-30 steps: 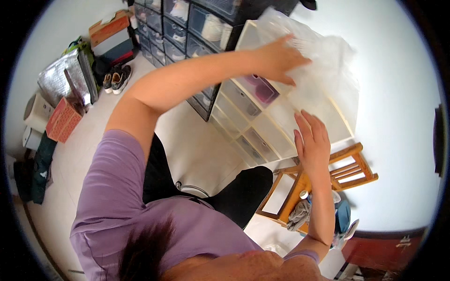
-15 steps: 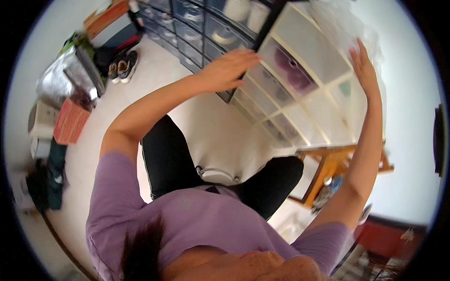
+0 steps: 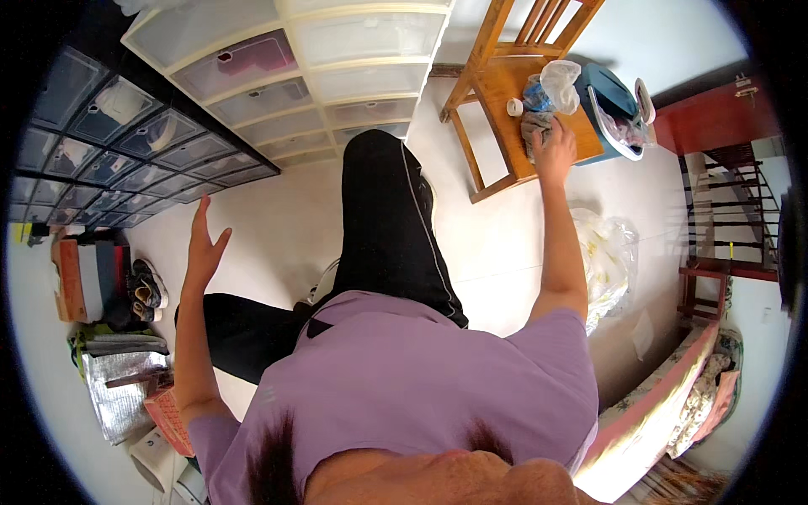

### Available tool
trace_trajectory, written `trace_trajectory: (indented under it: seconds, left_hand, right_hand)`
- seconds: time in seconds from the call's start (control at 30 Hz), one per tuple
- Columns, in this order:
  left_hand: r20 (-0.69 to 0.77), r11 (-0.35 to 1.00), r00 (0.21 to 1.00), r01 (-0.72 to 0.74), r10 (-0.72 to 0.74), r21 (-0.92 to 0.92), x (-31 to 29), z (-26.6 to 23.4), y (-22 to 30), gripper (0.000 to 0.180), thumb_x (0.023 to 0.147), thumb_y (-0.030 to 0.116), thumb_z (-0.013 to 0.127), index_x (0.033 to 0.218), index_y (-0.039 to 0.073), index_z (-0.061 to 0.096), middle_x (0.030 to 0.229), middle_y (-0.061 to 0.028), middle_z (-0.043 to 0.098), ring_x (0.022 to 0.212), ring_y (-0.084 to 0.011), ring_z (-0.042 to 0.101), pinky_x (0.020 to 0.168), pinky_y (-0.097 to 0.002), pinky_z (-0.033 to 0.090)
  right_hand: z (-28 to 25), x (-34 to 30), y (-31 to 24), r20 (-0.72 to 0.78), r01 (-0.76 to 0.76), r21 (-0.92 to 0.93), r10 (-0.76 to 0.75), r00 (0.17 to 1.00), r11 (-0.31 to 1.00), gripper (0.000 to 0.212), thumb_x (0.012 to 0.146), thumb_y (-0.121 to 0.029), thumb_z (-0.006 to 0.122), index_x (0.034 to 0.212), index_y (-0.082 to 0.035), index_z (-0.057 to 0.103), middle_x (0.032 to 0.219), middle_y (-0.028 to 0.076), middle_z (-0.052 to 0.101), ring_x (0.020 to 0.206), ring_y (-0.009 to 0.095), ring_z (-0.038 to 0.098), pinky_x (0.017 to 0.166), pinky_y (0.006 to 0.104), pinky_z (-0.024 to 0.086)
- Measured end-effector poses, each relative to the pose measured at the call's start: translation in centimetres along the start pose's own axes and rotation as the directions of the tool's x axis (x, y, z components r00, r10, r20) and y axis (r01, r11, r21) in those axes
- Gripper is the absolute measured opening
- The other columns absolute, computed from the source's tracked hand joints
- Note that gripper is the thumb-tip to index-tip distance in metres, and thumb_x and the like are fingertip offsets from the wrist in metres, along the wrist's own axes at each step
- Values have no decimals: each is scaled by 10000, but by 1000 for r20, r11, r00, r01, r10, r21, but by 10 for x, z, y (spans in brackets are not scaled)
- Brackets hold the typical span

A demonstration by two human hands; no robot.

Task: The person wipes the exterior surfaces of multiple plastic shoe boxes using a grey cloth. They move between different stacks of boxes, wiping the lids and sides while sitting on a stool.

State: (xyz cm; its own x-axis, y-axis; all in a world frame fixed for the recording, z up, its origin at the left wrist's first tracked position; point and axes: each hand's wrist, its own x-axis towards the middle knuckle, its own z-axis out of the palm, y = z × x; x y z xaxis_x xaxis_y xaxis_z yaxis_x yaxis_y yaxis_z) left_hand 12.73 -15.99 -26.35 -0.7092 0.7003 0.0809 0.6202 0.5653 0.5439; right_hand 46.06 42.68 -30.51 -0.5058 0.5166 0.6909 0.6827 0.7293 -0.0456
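My right hand (image 3: 555,154) reaches out to the wooden chair (image 3: 502,88), its thumb and fingers closed round part of a crumpled grey cloth (image 3: 537,126) on the seat. Just behind the cloth lie a small white round cap or roll (image 3: 514,107), a clear plastic bag (image 3: 560,84) and something blue in clear wrapping (image 3: 535,94). My left hand (image 3: 204,246) is held in the air on the left with its fingers stretched and thumb apart. Nothing is in it, and the dark drawer boxes (image 3: 160,172) are nearest to it.
Cream-framed clear drawers (image 3: 362,38) stand ahead. A blue bin (image 3: 610,109) is beside the chair, and a filled plastic bag (image 3: 604,261) lies on the floor. Shoes (image 3: 146,290) and a silver insulated bag (image 3: 126,391) are at the left; a red door (image 3: 715,118) is at the right.
My body and view have turned right. My right hand has come away from the cream-framed drawers and down to the grey cloth; my left hand has come away from the drawers to the left.
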Motion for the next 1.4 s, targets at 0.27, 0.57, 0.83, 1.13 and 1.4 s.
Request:
trace_trajectory:
  seconds: [0.27,0.57,0.83,1.13,1.4]
  left_hand:
    - [-16,955,998,-64,62,-290,21,32,51,696,852,109,616,1445,105,252,1452,-121,337,1345,-260,313,1090,-413,272]
    - [-27,797,989,-131,143,-590,43,8,135,668,837,111,620,1425,119,303,1392,-106,418,1283,-238,399,1067,-394,317]
    - [77,435,635,-607,769,665,156,-98,200,651,813,192,652,1394,149,364,1378,-85,426,1312,-263,345,1092,-412,273]
    - [-241,573,596,-463,766,676,290,-179,206,488,908,327,521,1316,70,451,1233,-161,549,1123,-325,530,967,-419,398]
    - [-214,694,717,-483,664,534,302,-181,184,381,904,309,516,1184,58,579,1224,-155,569,1159,-291,522,967,-369,413]
  right_hand:
    - [-16,-30,43,172,-463,276,431,886,842,488,776,-200,660,1198,8,529,1184,204,565,1084,362,541,942,418,416]
    - [-158,44,-187,-156,-83,823,364,918,562,428,791,-11,558,1209,22,470,1168,140,500,1061,242,490,971,356,366]
    - [-105,163,-260,-258,44,940,619,741,339,412,851,-30,458,1257,-8,392,1249,183,423,1137,274,449,1006,386,358]
    - [-38,182,-337,-522,525,498,-245,817,690,486,701,-17,631,1170,-135,581,1261,135,490,1230,358,421,1001,433,364]
    - [-37,193,-285,-603,501,384,-200,773,776,382,732,27,613,1077,-133,641,1179,129,560,1053,348,534,903,414,432]
